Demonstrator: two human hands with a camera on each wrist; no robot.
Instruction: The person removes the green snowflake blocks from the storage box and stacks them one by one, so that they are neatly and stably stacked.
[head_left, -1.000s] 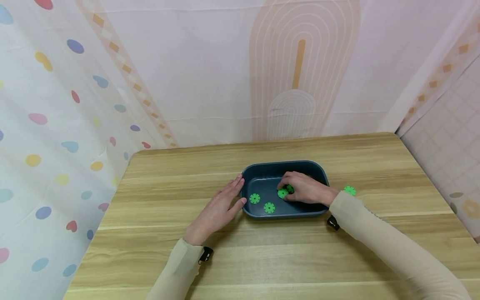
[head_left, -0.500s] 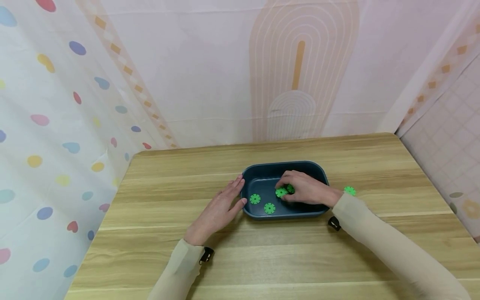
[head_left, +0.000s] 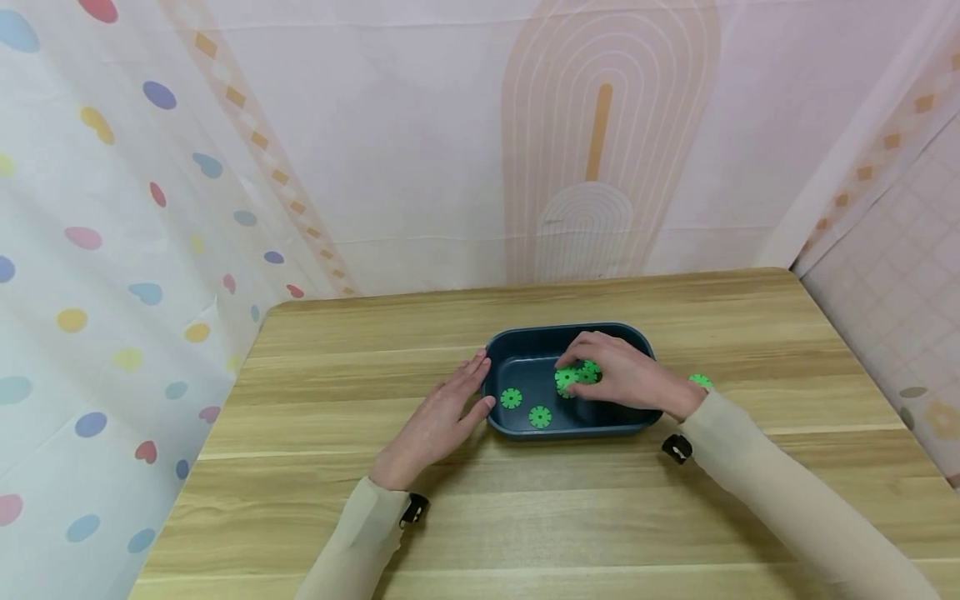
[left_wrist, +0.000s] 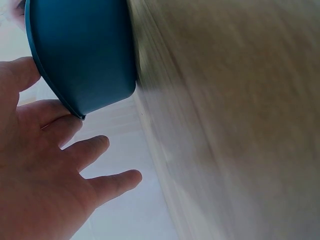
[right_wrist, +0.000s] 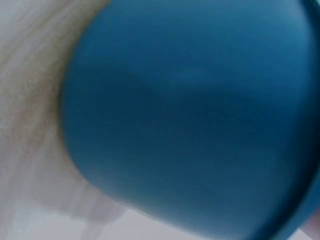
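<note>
Behind the far edge of the bench (head_left: 337,358) hangs a patterned cloth (head_left: 412,150). On the bench, toward that far edge and well in from its right edge, sits the dark blue tray (head_left: 528,373). It lies between my two grips: its left end against my left grip (head_left: 438,412), its right half under my right grip (head_left: 618,372). My left fingers are nearly straight and apart, touching the tray's left end with thumb and fingertips; in the left wrist view two fingers stand clear of it. My right grip reaches in over the tray's right end, finger and thumb pinched on a notched green disc (head_left: 567,380). More green discs (head_left: 589,376) cluster beside it, within the curve of my fingers; they overlap, so I cannot count them. On the tray floor, a left-end disc (head_left: 512,398) and a near-side disc (head_left: 540,417) lie flat and apart from each other. An outlying disc (head_left: 700,381) rests on the bench beyond the tray's right end, partly hidden by my right sleeve (head_left: 780,483).
</note>
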